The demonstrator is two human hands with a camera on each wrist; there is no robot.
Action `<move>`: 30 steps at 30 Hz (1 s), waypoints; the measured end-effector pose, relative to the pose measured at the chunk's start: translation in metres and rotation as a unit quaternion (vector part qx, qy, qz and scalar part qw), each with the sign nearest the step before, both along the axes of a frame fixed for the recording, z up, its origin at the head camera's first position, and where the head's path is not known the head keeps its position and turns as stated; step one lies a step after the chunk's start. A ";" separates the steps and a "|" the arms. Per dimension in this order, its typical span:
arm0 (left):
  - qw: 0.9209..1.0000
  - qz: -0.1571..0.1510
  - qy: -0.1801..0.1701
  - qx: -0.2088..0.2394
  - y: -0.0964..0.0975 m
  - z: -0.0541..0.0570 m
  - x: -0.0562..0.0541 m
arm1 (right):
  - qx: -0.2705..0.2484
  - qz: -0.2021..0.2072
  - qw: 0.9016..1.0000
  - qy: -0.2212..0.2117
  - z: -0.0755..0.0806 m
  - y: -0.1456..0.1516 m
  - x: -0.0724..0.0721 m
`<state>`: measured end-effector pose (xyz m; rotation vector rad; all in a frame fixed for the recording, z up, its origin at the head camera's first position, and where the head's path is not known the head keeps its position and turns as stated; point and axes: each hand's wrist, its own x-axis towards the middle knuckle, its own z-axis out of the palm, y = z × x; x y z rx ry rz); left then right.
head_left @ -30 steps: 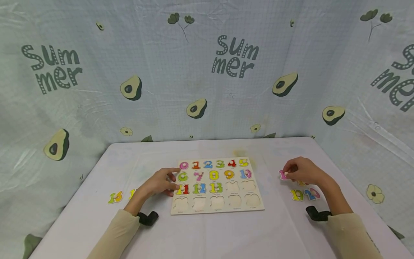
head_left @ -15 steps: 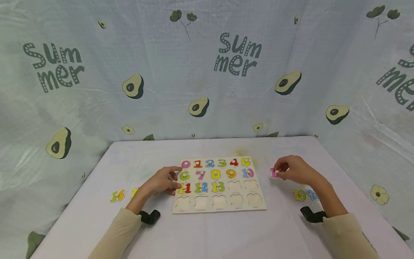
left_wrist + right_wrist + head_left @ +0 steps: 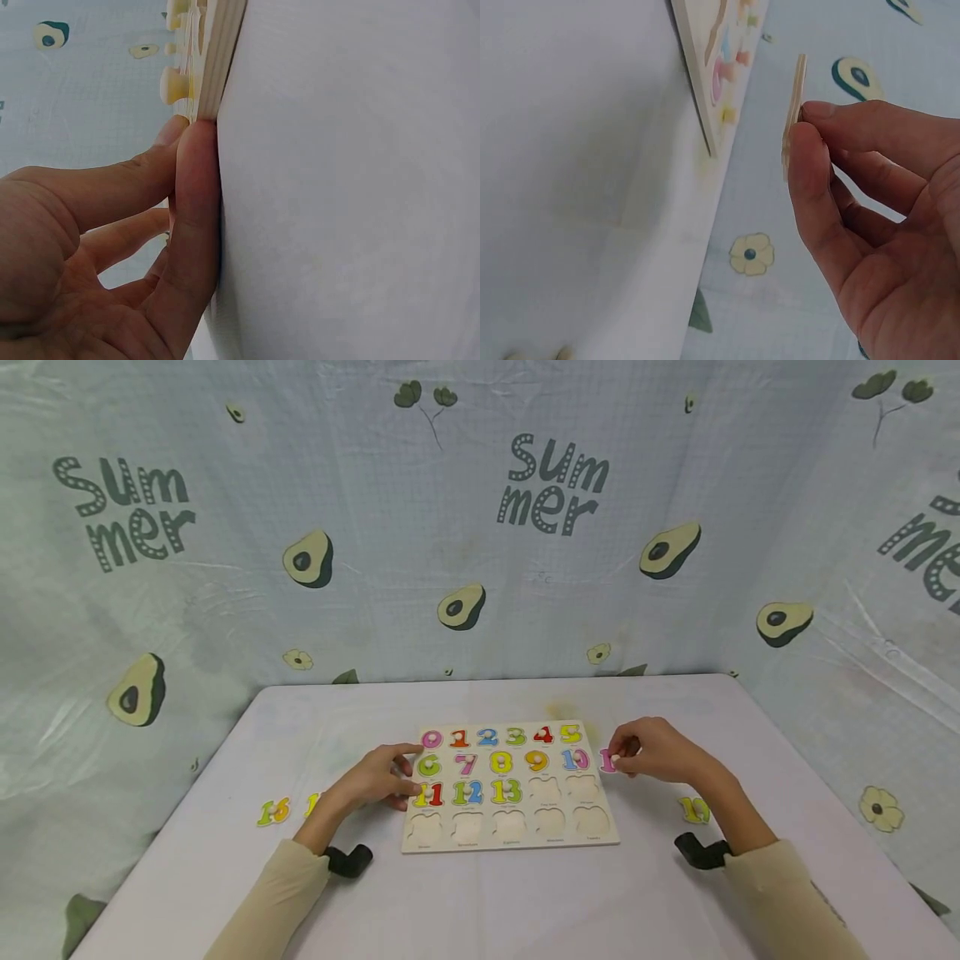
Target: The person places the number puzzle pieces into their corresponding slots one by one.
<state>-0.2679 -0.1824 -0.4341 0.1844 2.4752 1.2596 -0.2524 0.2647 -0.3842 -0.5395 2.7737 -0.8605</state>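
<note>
A wooden number puzzle board [image 3: 480, 847] lies at the middle of the table. Pieces 0 to 13 sit in its upper rows, and several recesses below show bare wood. My left hand [image 3: 378, 779] grips the board's left edge, thumb and fingers at its rim. Beyond the right edge, my right hand [image 3: 656, 752] pinches a pink number piece [image 3: 607, 762] between thumb and finger. The right wrist view shows this piece [image 3: 793, 112] edge-on, raised off the table. Its leading 1 is visible; fingers hide the rest.
On the left lie a 16 piece [image 3: 273, 812] and a yellow piece [image 3: 312, 803] partly hidden by my left arm. A 19 piece [image 3: 694, 810] lies on the right, beside my right forearm. A printed curtain [image 3: 375, 527] stands behind the table.
My right hand has carried the pink number piece leftward, from the loose pieces to just beside the board. My left hand has stayed on the board's edge.
</note>
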 end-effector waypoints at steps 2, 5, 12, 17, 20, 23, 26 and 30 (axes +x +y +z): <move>1.000 0.000 0.000 0.000 0.000 0.000 0.000 | 0.003 0.004 1.000 -0.001 0.000 -0.006 -0.001; 1.000 0.000 0.001 0.000 0.000 0.001 0.001 | 0.006 0.010 1.000 -0.001 -0.002 -0.015 -0.003; 1.000 0.000 -0.002 0.004 0.000 0.002 0.002 | -0.004 0.030 1.000 0.001 -0.007 -0.032 -0.006; 1.000 0.002 -0.004 0.001 0.000 0.002 0.002 | 0.002 0.040 0.999 0.007 -0.011 -0.043 -0.007; 1.000 0.003 -0.003 0.000 0.000 0.002 0.002 | 0.010 0.046 0.999 0.006 -0.014 -0.051 -0.009; 1.000 0.003 -0.002 0.001 0.000 0.002 0.002 | 0.020 0.059 0.998 0.011 -0.017 -0.056 -0.011; 1.000 0.003 0.000 0.001 0.000 0.001 0.002 | 0.027 0.073 0.997 0.014 -0.019 -0.061 -0.014; 1.000 0.003 0.000 -0.001 0.000 0.001 0.002 | 0.034 0.093 0.995 0.016 -0.022 -0.068 -0.016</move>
